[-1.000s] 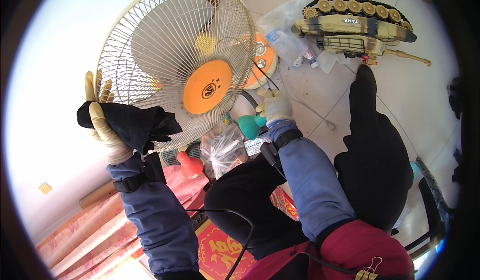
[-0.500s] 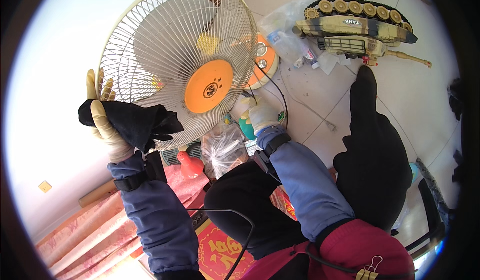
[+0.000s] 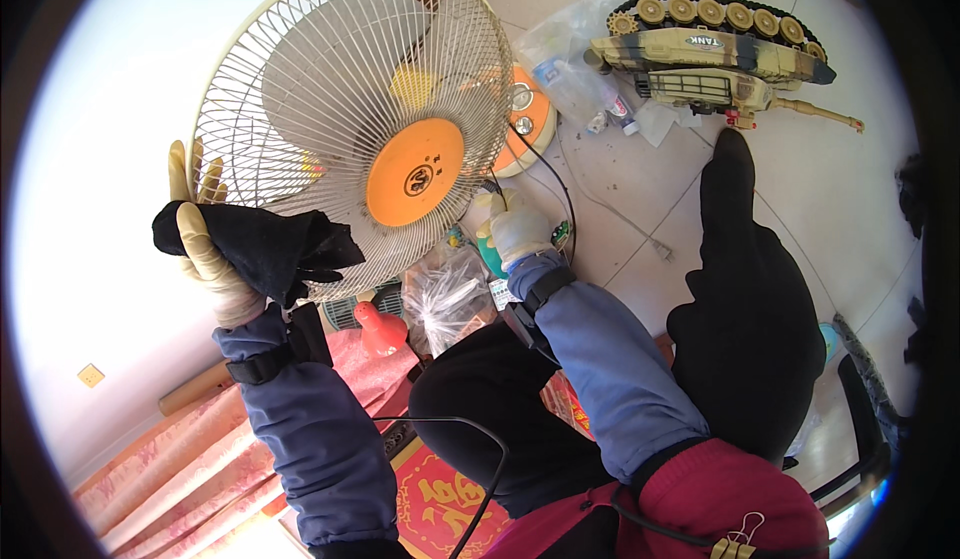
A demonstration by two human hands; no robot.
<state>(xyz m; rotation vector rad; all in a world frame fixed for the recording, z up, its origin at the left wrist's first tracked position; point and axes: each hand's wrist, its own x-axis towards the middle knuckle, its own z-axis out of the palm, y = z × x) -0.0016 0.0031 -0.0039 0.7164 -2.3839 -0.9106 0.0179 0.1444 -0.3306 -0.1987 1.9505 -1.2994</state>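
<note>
A floor fan (image 3: 415, 171) with a cream wire grille, grey blades and an orange centre stands tilted before me. My left hand (image 3: 208, 259), in a pale yellow glove, grips a black cloth (image 3: 270, 239) at the left rim of the grille. Some of its fingers reach behind the rim, and the cloth lies against the wires. At the grille's lower right edge, my right hand (image 3: 518, 231), in a whitish glove, is closed. What its fingers hold is mostly hidden; a dark piece and a black cord show beside them. Below it a green rounded thing (image 3: 491, 256) is partly covered.
The fan's orange base (image 3: 530, 119) with round knobs stands on the tiled floor. Beside it lie a clear plastic bag (image 3: 560, 44) with bottles, a camouflage toy tank (image 3: 715, 59) and a plug (image 3: 660, 250). Nearby are a red lamp-like object (image 3: 380, 330) and a pink curtain (image 3: 200, 459).
The fan head has shifted very slightly left. Both hands have moved a little left with it, keeping their hold.
</note>
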